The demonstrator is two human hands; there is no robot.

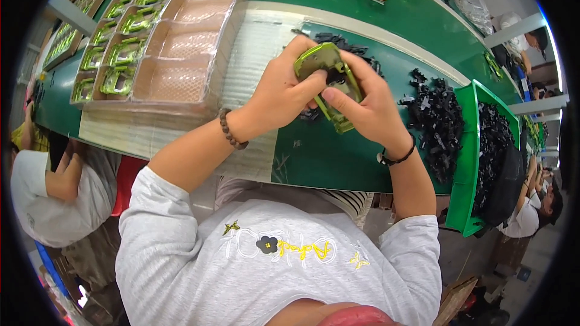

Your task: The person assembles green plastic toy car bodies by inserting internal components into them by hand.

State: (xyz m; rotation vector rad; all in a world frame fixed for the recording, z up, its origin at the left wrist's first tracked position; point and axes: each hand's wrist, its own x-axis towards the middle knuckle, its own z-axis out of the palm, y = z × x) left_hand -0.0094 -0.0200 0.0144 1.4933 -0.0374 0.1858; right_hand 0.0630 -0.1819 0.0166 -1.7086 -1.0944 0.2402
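Standing apart along the green workbench (338, 162), a divided tray (181, 43) and a green crate (469, 145) seem placed for easy reach. Between them, the left hand (283, 87) and right hand (371, 102) pinch a translucent yellow-green housing (317, 59) above the workbench, seemingly to steady it; it looks glossy, elongated, dark inside.

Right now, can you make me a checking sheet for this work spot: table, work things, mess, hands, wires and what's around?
Surface: green tabletop, with a pale sheet on part of it.
Work things: one see-through green plastic shell, held above the table.
Clutter: a loose heap of black parts left of a green bin with more inside.
Hands: left hand and right hand both grip the shell.
Wires: nothing seen.
Surroundings: divided tray with green pieces at left; other people at both sides.
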